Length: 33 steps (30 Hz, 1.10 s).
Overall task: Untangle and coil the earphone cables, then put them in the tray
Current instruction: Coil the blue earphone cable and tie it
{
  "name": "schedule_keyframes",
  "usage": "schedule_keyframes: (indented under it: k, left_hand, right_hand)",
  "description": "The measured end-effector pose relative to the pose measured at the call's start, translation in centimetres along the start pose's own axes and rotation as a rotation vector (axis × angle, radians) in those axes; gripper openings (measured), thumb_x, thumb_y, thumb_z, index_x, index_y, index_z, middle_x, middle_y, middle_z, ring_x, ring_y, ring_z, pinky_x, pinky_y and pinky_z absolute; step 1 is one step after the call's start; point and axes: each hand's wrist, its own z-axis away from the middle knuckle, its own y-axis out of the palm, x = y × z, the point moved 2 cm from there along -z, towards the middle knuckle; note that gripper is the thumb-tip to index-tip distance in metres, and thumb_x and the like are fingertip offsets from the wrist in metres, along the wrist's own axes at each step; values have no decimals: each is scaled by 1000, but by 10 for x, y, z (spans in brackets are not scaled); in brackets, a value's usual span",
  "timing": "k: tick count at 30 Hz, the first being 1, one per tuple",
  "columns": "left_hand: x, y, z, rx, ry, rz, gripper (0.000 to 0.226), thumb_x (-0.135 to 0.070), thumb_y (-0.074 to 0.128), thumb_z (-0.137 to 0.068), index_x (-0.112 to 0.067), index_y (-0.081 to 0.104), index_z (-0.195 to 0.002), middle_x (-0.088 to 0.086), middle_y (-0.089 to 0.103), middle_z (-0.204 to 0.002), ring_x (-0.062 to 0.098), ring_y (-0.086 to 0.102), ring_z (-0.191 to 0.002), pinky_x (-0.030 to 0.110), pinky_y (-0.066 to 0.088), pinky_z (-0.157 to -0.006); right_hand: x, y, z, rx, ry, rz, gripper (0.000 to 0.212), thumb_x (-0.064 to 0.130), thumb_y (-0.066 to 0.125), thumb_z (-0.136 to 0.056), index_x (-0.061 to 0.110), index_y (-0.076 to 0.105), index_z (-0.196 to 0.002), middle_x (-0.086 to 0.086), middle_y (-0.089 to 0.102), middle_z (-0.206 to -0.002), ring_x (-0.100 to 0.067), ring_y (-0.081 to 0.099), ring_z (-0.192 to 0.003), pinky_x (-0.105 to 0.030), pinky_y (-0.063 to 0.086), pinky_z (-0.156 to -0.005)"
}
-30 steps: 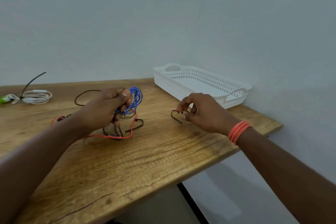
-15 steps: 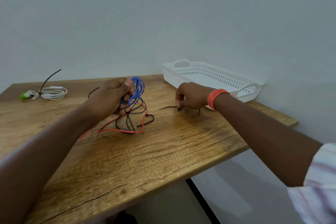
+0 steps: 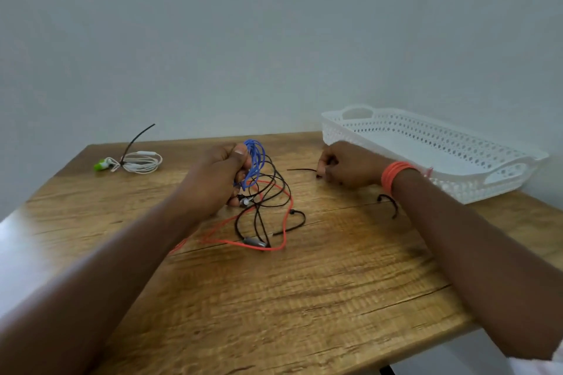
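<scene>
Two hands over the wood table (image 3: 304, 298). Left hand (image 3: 217, 178) has fingers curled tight round the blue earphone coil (image 3: 255, 158), w/ black cable (image 3: 268, 192) & red cable (image 3: 274, 245) trailing down in a tangle on the table. Right hand (image 3: 347, 166), fingers pinched together on a black tie (image 3: 300, 169), just near-left of the white tray (image 3: 441, 143). White earphones (image 3: 140, 161) sit bundled far left.

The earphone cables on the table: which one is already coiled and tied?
The white cable at the far left, with a black tie around its coil. The blue cable sits in the left hand; red and black lie loose.
</scene>
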Motion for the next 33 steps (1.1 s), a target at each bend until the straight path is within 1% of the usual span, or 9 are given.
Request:
schedule_keyframes:
  k: [3,7,11,15,17,19,21,24,33]
  left_hand:
    - [1,4,-1,3,-1,-13,36,-27,32,-106,-13,48,-76,-1,37,-61,12,34,-49,20,40,-41]
    - [2,6,0,14,-25,14,38,-29,33,-105,-14,47,-74,-3,37,-57,10,33,-46,21,38,-40]
    - [0,7,3,12,-36,26,37,-28,33,-106,-13,47,-75,-3,38,-58,9,34,-45,23,38,-44]
    - [-3,8,7,13,-44,54,36,-26,32,-106,-12,47,-76,0,38,-60,12,34,-47,21,39,-41]
    - [-3,10,9,16,-61,82,36,-25,33,-106,-11,49,-77,2,38,-62,14,34,-49,21,41,-41]
    - [-4,11,10,23,-77,136,34,-24,33,-106,-9,50,-79,3,38,-63,14,34,-50,23,42,-44]
    - [-5,12,12,23,-92,179,34,-23,33,-106,-9,50,-81,3,38,-63,14,35,-50,24,42,-46]
    - [-5,13,12,26,-100,197,33,-24,33,-106,-9,50,-82,3,39,-63,14,35,-51,27,41,-49]
    - [-4,13,10,37,-90,201,34,-24,33,-106,-9,51,-82,2,40,-62,14,37,-50,26,45,-48]
  right_hand:
    - [-10,-3,-1,-127,32,-181,6,17,58,-93,13,60,-90,0,65,-78,-12,59,-67,-26,46,-63]
    - [-10,9,-8,-157,42,-59,22,33,68,-87,13,62,-93,4,58,-88,-14,55,-86,-28,39,-73]
    - [-1,15,-15,-119,90,-69,31,22,67,-89,-8,67,-89,-19,71,-102,-31,65,-98,-40,53,-84]
    - [5,16,-12,-135,110,-45,24,17,58,-93,5,60,-73,-20,70,-102,-31,65,-98,-37,50,-84]
    - [6,12,-6,-210,96,-173,25,13,57,-94,9,58,-69,-12,71,-89,-21,65,-87,-33,50,-82]
    - [11,8,3,-280,76,-444,21,8,61,-91,13,58,-71,-4,68,-77,-10,60,-71,-28,48,-69]
    - [21,4,14,-297,43,-700,12,1,63,-87,11,64,-82,-5,70,-79,-10,60,-67,-21,45,-56]
    - [39,2,28,-253,-31,-962,16,-5,64,-85,4,69,-97,-13,74,-88,-13,65,-69,-20,50,-53]
    - [58,7,42,-134,-144,-976,14,4,74,-80,-2,70,-92,-17,74,-90,-20,72,-71,-26,57,-57]
